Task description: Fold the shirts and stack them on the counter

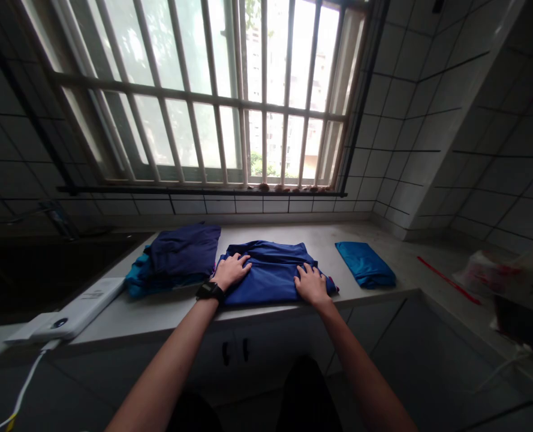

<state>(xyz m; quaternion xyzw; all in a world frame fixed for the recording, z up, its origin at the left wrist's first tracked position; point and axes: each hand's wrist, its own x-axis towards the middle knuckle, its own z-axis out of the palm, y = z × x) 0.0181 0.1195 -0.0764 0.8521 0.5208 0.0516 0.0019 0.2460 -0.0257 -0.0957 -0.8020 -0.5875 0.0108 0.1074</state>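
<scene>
A royal-blue garment [270,273] lies partly folded on the pale countertop [158,312] in front of me. My left hand [232,270], with a black watch on its wrist, presses flat on the garment's left side. On the garment's right side rests my right hand [310,283], fingers spread. Neither hand grips the cloth. To the left sits a pile of dark navy and teal clothes [176,258]. A folded teal cloth [365,264] lies to the right, apart from the garment.
A white power bank [75,313] with a white cable lies at the counter's left front edge. A dark sink [36,270] is further left. A barred window [212,96] fills the back wall. A red strip [446,279] and bags [495,273] lie at right.
</scene>
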